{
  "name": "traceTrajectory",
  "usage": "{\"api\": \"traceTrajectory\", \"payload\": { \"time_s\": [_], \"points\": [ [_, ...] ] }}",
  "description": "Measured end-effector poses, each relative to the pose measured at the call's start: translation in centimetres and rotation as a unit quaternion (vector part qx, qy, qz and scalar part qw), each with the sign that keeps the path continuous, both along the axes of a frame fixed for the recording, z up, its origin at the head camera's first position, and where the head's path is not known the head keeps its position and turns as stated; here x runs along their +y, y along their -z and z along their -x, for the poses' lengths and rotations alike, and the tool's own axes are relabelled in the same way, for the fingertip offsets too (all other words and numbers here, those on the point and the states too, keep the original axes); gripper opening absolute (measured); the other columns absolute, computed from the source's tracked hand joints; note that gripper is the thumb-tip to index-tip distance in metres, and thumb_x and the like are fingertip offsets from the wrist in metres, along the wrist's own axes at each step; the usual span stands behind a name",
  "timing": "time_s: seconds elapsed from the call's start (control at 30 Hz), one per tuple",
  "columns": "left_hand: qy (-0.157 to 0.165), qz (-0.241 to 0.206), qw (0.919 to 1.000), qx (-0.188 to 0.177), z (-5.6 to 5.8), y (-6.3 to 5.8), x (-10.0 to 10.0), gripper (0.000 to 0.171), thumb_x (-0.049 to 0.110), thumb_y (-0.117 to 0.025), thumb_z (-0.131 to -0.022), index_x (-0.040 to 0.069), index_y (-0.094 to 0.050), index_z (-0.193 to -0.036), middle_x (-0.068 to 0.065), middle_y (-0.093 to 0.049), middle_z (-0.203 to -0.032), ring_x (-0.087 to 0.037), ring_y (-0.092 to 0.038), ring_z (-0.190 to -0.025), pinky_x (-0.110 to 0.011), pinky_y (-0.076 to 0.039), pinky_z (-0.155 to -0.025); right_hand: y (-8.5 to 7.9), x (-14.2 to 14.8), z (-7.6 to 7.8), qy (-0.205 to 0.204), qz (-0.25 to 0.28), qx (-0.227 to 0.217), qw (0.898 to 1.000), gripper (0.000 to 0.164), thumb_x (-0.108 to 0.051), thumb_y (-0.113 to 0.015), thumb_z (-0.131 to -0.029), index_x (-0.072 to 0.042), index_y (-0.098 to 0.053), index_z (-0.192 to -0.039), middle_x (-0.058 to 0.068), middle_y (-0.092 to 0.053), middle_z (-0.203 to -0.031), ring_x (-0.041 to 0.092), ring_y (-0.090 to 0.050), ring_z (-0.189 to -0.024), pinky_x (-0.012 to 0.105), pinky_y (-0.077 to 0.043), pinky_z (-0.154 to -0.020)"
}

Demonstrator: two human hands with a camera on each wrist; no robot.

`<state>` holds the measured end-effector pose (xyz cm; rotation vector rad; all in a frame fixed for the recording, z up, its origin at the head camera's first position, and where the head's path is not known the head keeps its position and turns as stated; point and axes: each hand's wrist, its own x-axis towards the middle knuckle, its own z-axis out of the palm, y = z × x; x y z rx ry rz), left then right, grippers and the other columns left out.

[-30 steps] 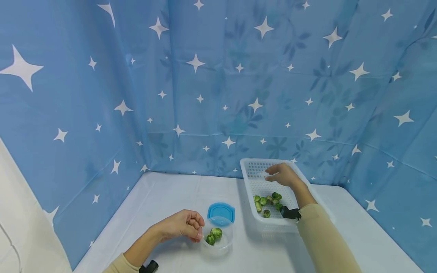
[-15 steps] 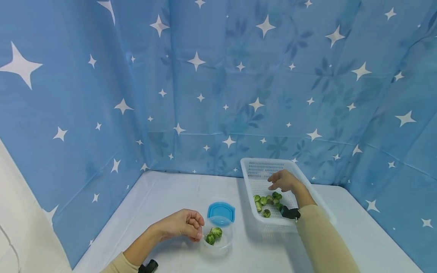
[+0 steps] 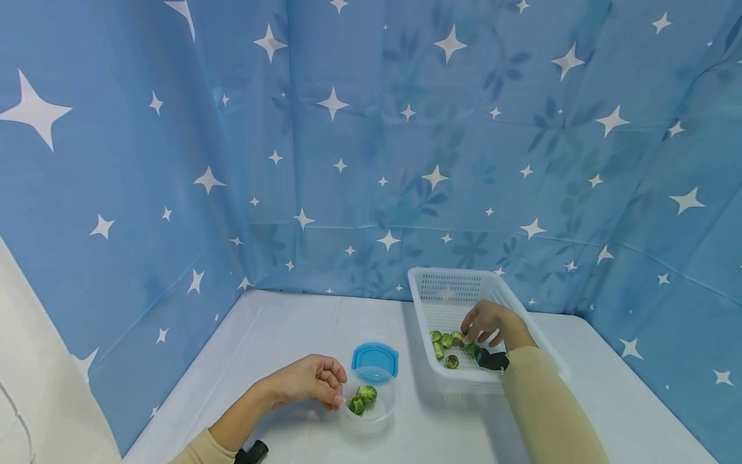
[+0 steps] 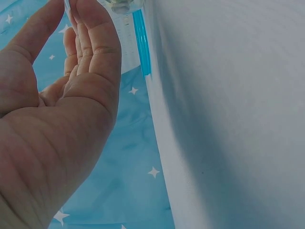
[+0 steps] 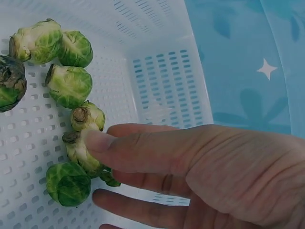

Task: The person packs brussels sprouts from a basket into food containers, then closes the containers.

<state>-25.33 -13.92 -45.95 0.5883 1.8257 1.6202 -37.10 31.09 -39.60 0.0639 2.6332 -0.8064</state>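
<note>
My left hand (image 3: pixel 313 383) pinches the rim of a clear round plastic container (image 3: pixel 379 424) between thumb and fingertips. Two green Brussels sprouts (image 3: pixel 366 394) lie inside it. My right hand (image 3: pixel 497 322) reaches down into a white perforated basket (image 3: pixel 516 290), where several Brussels sprouts (image 3: pixel 446 340) are gathered toward the near left. In the right wrist view, the thumb (image 5: pixel 102 143) overlaps a pale sprout (image 5: pixel 78 148), and the other fingers stretch out below, apart from the thumb. A rounder sprout (image 5: pixel 68 183) sits just left of those fingertips.
Behind the container, a blue lid (image 3: pixel 375 361) lies on the white-covered table (image 3: pixel 295 328). Blue star-patterned curtains (image 3: pixel 348 193) enclose the table at the back and sides. The basket's raised walls surround the right hand.
My right hand has moved down and slightly nearer inside the basket, from above its far part to the sprouts. The left hand keeps its place at the container.
</note>
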Motion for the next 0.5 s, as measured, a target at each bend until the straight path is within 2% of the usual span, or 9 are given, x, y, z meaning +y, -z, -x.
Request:
{"api": "traceTrajectory", "payload": {
  "time_s": [0.2,0.5],
  "points": [
    [-0.003,0.002,1.0000,0.000,0.02,-0.01,0.04,0.043,0.008,-0.080,-0.089,-0.011,-0.058,-0.120,-0.005,-0.073,-0.089,-0.016,-0.072,-0.081,-0.031,-0.063,-0.076,0.06,0.05,-0.42,0.000,0.008,-0.020,1.000,0.030,-0.011,-0.085,-0.086,-0.004,-0.076,-0.113,0.014,-0.075,-0.108,0.033,-0.072,-0.098,0.055,-0.061,-0.087],
    [-0.004,0.003,1.0000,-0.001,-0.02,-0.04,0.09,0.044,0.007,-0.080,-0.089,-0.011,-0.057,-0.121,-0.005,-0.073,-0.089,-0.016,-0.072,-0.081,-0.032,-0.063,-0.076,0.28,0.37,-0.67,-0.014,0.009,-0.017,1.000,0.024,-0.004,-0.081,-0.087,-0.003,-0.075,-0.111,0.014,-0.075,-0.107,0.033,-0.073,-0.098,0.055,-0.061,-0.087]
  ]
}}
